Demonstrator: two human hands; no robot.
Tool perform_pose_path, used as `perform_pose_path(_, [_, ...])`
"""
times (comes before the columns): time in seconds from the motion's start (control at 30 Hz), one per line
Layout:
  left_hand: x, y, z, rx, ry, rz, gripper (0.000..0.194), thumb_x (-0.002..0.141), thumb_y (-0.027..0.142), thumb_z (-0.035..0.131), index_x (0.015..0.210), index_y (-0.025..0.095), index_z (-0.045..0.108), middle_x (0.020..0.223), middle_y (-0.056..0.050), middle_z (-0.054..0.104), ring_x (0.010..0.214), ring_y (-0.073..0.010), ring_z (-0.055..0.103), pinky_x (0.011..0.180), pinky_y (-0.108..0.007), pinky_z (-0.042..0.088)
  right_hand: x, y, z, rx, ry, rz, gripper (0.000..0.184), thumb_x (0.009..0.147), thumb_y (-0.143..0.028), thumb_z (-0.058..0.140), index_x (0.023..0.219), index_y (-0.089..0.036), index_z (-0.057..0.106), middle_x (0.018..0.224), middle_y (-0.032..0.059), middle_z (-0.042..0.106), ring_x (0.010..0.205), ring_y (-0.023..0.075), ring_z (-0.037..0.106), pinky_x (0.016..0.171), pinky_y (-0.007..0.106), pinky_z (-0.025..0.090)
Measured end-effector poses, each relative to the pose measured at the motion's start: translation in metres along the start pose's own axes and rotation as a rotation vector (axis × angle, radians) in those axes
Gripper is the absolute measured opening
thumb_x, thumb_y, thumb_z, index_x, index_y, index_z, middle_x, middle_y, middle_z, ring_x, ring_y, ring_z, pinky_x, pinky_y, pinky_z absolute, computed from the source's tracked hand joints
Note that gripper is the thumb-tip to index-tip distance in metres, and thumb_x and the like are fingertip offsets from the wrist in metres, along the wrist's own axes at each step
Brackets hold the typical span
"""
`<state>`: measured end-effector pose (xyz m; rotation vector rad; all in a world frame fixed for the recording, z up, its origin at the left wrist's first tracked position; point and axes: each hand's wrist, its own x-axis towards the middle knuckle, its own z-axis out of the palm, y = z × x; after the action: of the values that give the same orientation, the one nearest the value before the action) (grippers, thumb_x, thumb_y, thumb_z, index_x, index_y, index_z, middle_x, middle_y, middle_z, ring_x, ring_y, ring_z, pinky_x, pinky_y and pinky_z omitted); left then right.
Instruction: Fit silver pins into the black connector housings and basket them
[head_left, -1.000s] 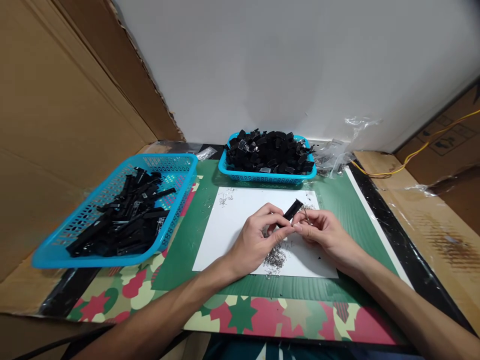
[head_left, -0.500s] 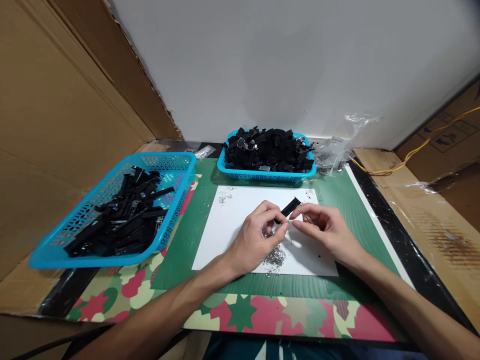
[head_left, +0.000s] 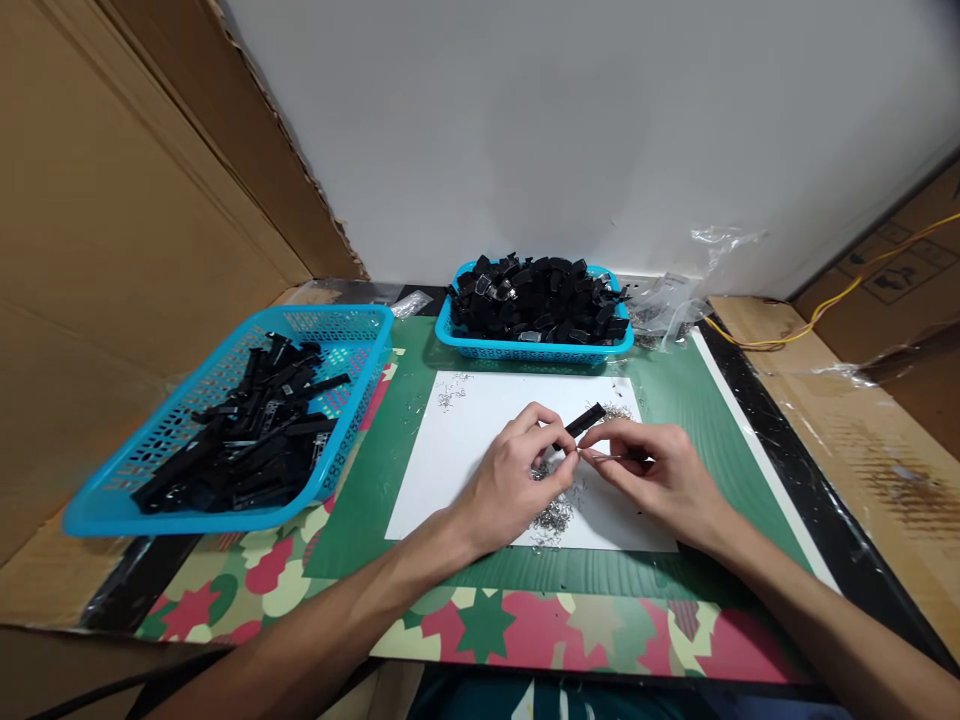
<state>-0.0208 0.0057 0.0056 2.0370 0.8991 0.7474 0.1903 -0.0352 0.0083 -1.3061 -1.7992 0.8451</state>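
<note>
My left hand is closed on a narrow black plastic part, whose far end sticks out past the fingers toward the upper right. Close against its fingertips, my right hand pinches a thin metal tool, seen as a slim line between thumb and fingers. Its exact kind is too small to make out. Below the left fingers, a heap of tiny metal pieces lies on the white sheet. More small metal bits show behind the right hand.
A blue basket of long black parts stands at left. Another blue basket at the back is heaped with small black pieces. Clear plastic bags lie beside it. Scattered metal bits sit on the sheet's far left corner. Cardboard walls the left side.
The right fingers have closed in to the left fingertips, and the thin tool now lies level there. The black part has shifted slightly right and down.
</note>
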Motion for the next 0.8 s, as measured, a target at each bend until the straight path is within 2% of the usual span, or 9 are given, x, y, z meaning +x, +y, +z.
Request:
perform_pose_path(0.13, [-0.001,-0.002,0.001,0.014,0.001,0.009,0.010,0.098,0.023,0.061,0.095,0.019,0.069,0.107,-0.004,0.056,0.076,-0.0111,0.053,0.073,-0.029,0.046,-0.001,0.002,0.000,-0.033,-0.030,-0.019,0.012,0.098,-0.027,0.062,0.097,-0.021,0.073,0.061,-0.0067,0.037,0.053,0.0112,0.032,0.053,0.028,0.028])
perform_pose_path(0.27, [-0.001,-0.002,0.000,-0.018,-0.009,-0.011,0.010,0.098,0.025,0.062,0.097,0.019,0.070,0.107,-0.003,0.056,0.073,-0.0101,0.050,0.071,-0.028,0.045,-0.001,0.003,-0.003,-0.075,-0.014,-0.105,0.012,0.098,-0.022,0.060,0.098,-0.020,0.072,0.060,-0.0070,0.038,0.053,0.0107,0.033,0.053,0.027,0.029])
perform_pose_path(0.43, [0.000,0.000,-0.004,-0.087,-0.029,-0.019,0.018,0.102,0.031,0.058,0.104,0.020,0.071,0.109,-0.004,0.056,0.081,-0.0128,0.054,0.075,-0.029,0.047,0.000,0.005,-0.008,-0.093,-0.010,-0.138,0.015,0.100,-0.021,0.057,0.103,-0.019,0.072,0.074,-0.0007,0.062,0.059,0.0113,0.045,0.058,0.026,0.036])
perform_pose_path(0.5, [0.000,-0.001,-0.005,-0.100,-0.021,-0.026,0.019,0.103,0.031,0.056,0.104,0.021,0.072,0.109,-0.004,0.056,0.086,-0.0140,0.056,0.078,-0.030,0.047,0.000,0.006,-0.011,-0.123,-0.021,-0.126,0.016,0.100,-0.022,0.056,0.103,-0.019,0.071,0.074,-0.0004,0.063,0.059,0.0115,0.045,0.058,0.026,0.036])
perform_pose_path(0.6, [0.001,-0.003,-0.005,-0.091,0.024,-0.067,0.023,0.105,0.032,0.052,0.105,0.021,0.072,0.110,-0.004,0.056,0.086,-0.0140,0.057,0.076,-0.030,0.046,0.002,0.009,-0.019,-0.227,-0.040,-0.068,0.016,0.098,-0.022,0.056,0.101,-0.020,0.072,0.064,-0.0035,0.054,0.055,0.0119,0.042,0.056,0.026,0.033])
perform_pose_path(0.7, [0.003,-0.006,-0.006,-0.096,0.075,-0.092,0.026,0.107,0.034,0.048,0.111,0.022,0.071,0.112,-0.005,0.056,0.083,-0.0140,0.056,0.072,-0.030,0.045,0.006,0.015,-0.029,-0.336,0.039,0.034,0.016,0.095,-0.026,0.059,0.098,-0.020,0.073,0.061,-0.0041,0.050,0.054,0.0125,0.040,0.056,0.027,0.031])
perform_pose_path(0.8, [0.006,-0.007,-0.008,-0.077,0.110,-0.074,0.025,0.108,0.032,0.047,0.112,0.022,0.069,0.109,-0.004,0.058,0.083,-0.0142,0.055,0.075,-0.030,0.044,0.009,0.022,-0.036,-0.351,0.131,0.125,0.020,0.096,-0.035,0.060,0.094,-0.020,0.073,0.058,-0.0049,0.045,0.054,0.0128,0.037,0.055,0.028,0.028])
